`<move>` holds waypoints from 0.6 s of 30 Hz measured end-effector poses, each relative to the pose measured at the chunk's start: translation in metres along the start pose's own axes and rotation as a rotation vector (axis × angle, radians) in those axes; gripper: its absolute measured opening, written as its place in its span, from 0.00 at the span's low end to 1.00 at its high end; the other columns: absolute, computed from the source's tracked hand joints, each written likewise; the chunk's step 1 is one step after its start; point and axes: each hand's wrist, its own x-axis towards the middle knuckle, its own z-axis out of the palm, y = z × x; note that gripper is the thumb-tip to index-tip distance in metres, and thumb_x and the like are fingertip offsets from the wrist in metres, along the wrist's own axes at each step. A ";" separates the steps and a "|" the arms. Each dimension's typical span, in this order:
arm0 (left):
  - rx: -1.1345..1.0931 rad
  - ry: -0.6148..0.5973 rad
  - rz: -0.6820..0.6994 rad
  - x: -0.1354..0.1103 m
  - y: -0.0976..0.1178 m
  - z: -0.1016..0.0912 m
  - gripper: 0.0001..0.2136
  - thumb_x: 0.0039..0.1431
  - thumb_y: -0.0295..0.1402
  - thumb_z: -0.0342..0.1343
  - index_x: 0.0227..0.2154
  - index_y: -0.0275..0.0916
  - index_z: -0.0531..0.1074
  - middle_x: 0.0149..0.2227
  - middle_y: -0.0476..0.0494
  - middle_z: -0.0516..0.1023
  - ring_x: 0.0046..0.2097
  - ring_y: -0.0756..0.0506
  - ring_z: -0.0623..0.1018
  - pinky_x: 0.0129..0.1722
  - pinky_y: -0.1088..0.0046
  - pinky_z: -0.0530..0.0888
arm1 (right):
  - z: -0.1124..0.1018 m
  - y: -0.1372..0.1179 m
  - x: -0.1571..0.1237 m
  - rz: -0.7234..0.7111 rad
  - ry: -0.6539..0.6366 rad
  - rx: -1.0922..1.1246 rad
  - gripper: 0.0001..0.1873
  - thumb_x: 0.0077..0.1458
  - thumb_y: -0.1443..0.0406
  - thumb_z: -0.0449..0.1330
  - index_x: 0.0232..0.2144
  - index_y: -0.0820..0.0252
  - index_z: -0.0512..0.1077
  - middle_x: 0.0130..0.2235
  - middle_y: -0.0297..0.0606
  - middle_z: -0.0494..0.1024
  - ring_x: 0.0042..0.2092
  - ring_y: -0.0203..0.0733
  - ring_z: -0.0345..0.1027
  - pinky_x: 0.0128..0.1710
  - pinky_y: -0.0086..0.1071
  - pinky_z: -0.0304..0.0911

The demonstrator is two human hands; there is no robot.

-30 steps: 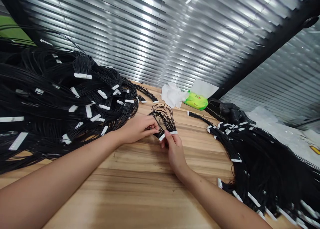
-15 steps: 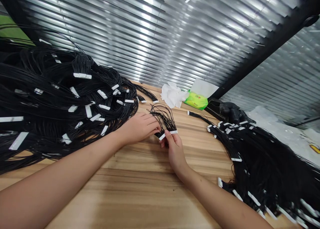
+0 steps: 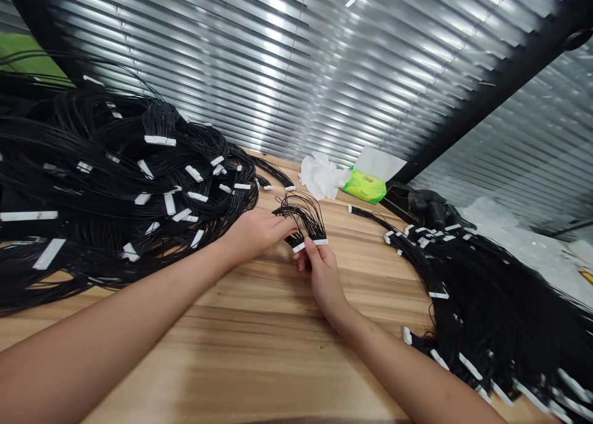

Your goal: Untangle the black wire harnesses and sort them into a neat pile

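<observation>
Nothing legible recorded: the red print (image 3: 364, 179) on the green tissue packet (image 3: 364, 189) was too small to read, and the white plastic wire connectors (image 3: 160, 140) showed no readable marking.

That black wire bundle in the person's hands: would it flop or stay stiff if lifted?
The black wire bundle is probably floppy: its thin wires arc loosely above the right hand. It likely weighs little for its size. The white connectors look stiffer, so it would probably hang from them.
</observation>
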 end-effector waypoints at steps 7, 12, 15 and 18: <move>-0.210 -0.011 -0.033 -0.004 -0.009 0.002 0.11 0.65 0.36 0.49 0.34 0.40 0.76 0.32 0.49 0.81 0.33 0.50 0.78 0.33 0.74 0.69 | -0.002 0.002 0.000 0.008 -0.007 0.013 0.22 0.49 0.47 0.59 0.21 0.59 0.67 0.20 0.31 0.70 0.21 0.33 0.56 0.24 0.30 0.55; -0.278 0.001 -0.016 -0.005 -0.011 0.002 0.11 0.64 0.38 0.51 0.34 0.41 0.77 0.35 0.48 0.82 0.35 0.50 0.79 0.37 0.74 0.71 | -0.001 0.000 -0.002 0.008 -0.008 0.004 0.21 0.50 0.47 0.60 0.20 0.58 0.67 0.19 0.30 0.69 0.21 0.34 0.57 0.24 0.30 0.57; -0.277 0.008 0.008 -0.004 -0.012 0.002 0.12 0.65 0.37 0.50 0.34 0.41 0.77 0.35 0.48 0.82 0.37 0.49 0.79 0.37 0.74 0.71 | 0.000 -0.001 -0.002 0.015 -0.009 0.009 0.21 0.49 0.48 0.60 0.21 0.58 0.67 0.19 0.31 0.70 0.21 0.34 0.58 0.24 0.30 0.56; -0.232 -0.028 0.038 0.001 -0.012 0.000 0.11 0.65 0.37 0.50 0.35 0.40 0.76 0.36 0.48 0.82 0.37 0.49 0.79 0.37 0.73 0.70 | 0.000 -0.001 -0.001 0.025 -0.001 0.001 0.21 0.49 0.48 0.60 0.21 0.58 0.67 0.20 0.32 0.70 0.21 0.34 0.59 0.24 0.31 0.57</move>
